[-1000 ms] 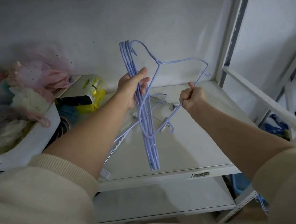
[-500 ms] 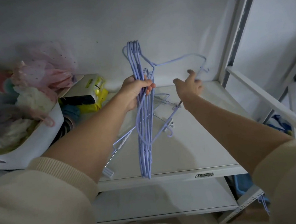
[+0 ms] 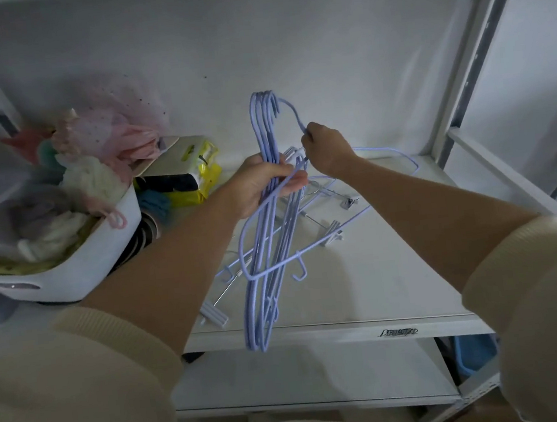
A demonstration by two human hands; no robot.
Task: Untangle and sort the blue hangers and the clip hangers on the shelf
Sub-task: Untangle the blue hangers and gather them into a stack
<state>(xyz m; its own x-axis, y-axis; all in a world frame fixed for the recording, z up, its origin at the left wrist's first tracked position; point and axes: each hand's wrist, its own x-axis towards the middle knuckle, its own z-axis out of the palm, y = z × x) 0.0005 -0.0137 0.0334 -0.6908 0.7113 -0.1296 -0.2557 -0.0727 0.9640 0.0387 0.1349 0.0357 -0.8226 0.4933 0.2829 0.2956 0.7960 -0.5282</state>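
Both our hands are closing on blue wire. Our left hand (image 3: 260, 185) is wrapping its grip fully around the necks of a bunch of blue hangers (image 3: 267, 246), holding them nearly upright, hooks pointing up toward the far wall and the lower ends hanging past the near edge of the shelf (image 3: 364, 287). Our right hand (image 3: 327, 145) is pinching shut on the neck of one more blue hanger (image 3: 294, 116), just right of the bunch, its hook curving up beside the others while its body is trailing off to the right behind our wrist. Under the bunch, the clip hangers (image 3: 332, 229) are lying flat on the shelf, crossing each other, with clips showing right of the bunch and at the near left by our forearm. We cannot tell whether any are caught on the blue ones. Farther left, a white basket (image 3: 80, 266) of soft pastel items is sitting on the shelf, with a yellow packet (image 3: 202, 170) just beside it toward the far wall.
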